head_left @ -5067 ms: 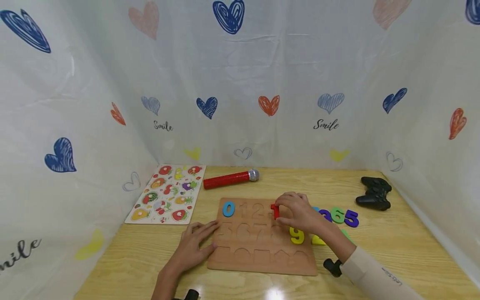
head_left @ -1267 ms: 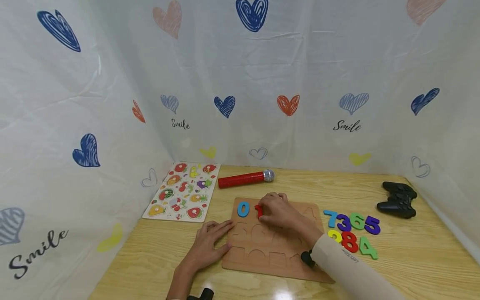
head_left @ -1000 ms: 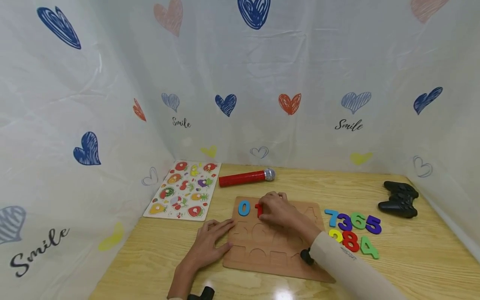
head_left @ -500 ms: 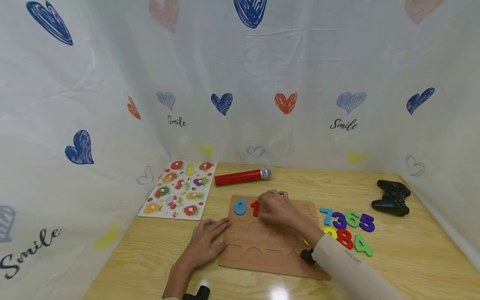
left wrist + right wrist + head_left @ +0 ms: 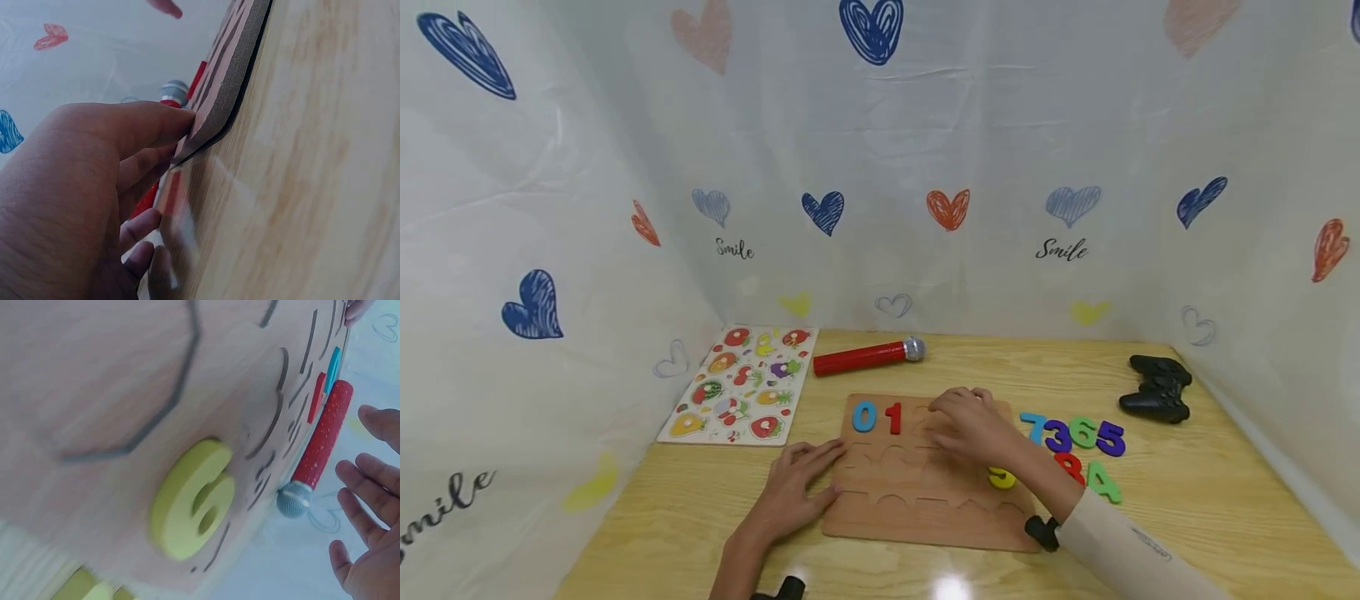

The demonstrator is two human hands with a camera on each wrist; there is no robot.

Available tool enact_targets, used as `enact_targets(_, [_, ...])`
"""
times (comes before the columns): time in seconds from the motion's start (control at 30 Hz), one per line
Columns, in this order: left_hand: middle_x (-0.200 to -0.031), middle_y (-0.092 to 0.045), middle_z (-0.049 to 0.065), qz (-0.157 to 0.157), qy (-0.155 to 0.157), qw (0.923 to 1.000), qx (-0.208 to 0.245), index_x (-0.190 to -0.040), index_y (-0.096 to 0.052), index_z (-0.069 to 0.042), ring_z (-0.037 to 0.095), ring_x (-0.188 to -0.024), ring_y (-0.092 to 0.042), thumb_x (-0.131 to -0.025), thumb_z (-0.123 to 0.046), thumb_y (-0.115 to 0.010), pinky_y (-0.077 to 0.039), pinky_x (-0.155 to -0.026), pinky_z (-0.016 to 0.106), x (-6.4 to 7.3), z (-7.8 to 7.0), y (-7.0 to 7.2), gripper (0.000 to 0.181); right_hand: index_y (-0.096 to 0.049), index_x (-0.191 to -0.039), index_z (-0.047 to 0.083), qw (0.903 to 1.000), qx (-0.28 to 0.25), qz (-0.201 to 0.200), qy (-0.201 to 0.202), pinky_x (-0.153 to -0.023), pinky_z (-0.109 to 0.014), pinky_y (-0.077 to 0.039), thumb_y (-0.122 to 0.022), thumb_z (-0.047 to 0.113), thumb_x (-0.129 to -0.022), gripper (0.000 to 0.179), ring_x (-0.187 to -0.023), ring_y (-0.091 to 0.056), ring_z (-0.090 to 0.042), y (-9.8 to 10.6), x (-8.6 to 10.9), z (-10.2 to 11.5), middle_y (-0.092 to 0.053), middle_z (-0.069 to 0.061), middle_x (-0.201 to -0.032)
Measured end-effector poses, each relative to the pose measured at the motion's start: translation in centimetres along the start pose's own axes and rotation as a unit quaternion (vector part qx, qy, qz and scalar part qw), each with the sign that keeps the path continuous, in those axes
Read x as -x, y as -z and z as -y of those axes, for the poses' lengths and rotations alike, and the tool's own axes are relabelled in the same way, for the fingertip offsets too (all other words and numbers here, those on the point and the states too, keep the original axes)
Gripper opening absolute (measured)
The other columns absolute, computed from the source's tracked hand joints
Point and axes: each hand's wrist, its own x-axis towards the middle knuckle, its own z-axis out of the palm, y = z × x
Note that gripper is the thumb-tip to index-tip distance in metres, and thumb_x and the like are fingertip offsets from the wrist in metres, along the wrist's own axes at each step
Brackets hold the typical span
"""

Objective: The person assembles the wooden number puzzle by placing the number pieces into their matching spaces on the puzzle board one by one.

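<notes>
A brown wooden number board lies on the table, with a blue 0 and a red 1 side by side in its top row. My right hand is over the board just right of the red 1; the right wrist view shows its fingers spread and holding nothing. Partly covered by that arm, a yellow 9 lies on the board's right part. At the left edge, my left hand rests with its fingertips against the board's side, as the left wrist view also shows.
Right of the board lie loose numbers: a blue 7, purple 3, green 6, purple 5, red 8 and green 4. A red microphone, fruit board and black game controller stand farther back.
My right hand has brought the red 1 from the board's right side to the spot beside the 0, let go of it and drawn off rightward. The left hand stays at the board's edge.
</notes>
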Motion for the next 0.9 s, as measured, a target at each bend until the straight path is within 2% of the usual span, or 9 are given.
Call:
enact_targets(0.43, [-0.151, -0.048, -0.008, -0.012, -0.010, 0.9998, -0.007, -0.144, -0.057, -0.024, 0.025, -0.126, -0.038, -0.095, -0.044, -0.064, -0.030, -0.098, 0.061, 0.2, 0.1, -0.2, 0.054, -0.069, -0.118, 0.010, 0.9987, 0.032, -0.036, 0.018, -0.096, -0.062, -0.031, -0.082, 0.025, -0.085, 0.038, -0.118, -0.054, -0.029, 1.4, 3.9, -1.2, -0.067, -0.002, -0.117])
enact_targets(0.67, [-0.150, -0.050, -0.005, -0.028, -0.024, 0.9993, -0.007, -0.144, -0.058, -0.022, 0.025, -0.124, -0.039, -0.095, -0.041, -0.066, -0.032, -0.095, 0.062, 0.2, -0.1, -0.1, 0.054, -0.068, -0.119, 0.010, 0.9983, 0.048, -0.033, -0.002, -0.097, -0.064, -0.032, -0.081, 0.024, -0.085, 0.039, -0.119, -0.054, -0.031, 2.1, 6.2, -2.1, -0.066, -0.003, -0.119])
enact_targets(0.9, [-0.150, -0.050, -0.005, -0.032, -0.029, 0.9990, -0.012, -0.144, -0.058, -0.022, 0.024, -0.123, -0.040, -0.094, -0.040, -0.067, -0.032, -0.095, 0.062, 0.1, -0.1, -0.1, 0.053, -0.068, -0.119, 0.009, 0.9981, 0.031, -0.046, -0.027, -0.100, -0.064, -0.029, -0.082, 0.023, -0.084, 0.041, -0.121, -0.053, -0.032, 2.7, 8.5, -3.0, -0.066, -0.004, -0.121])
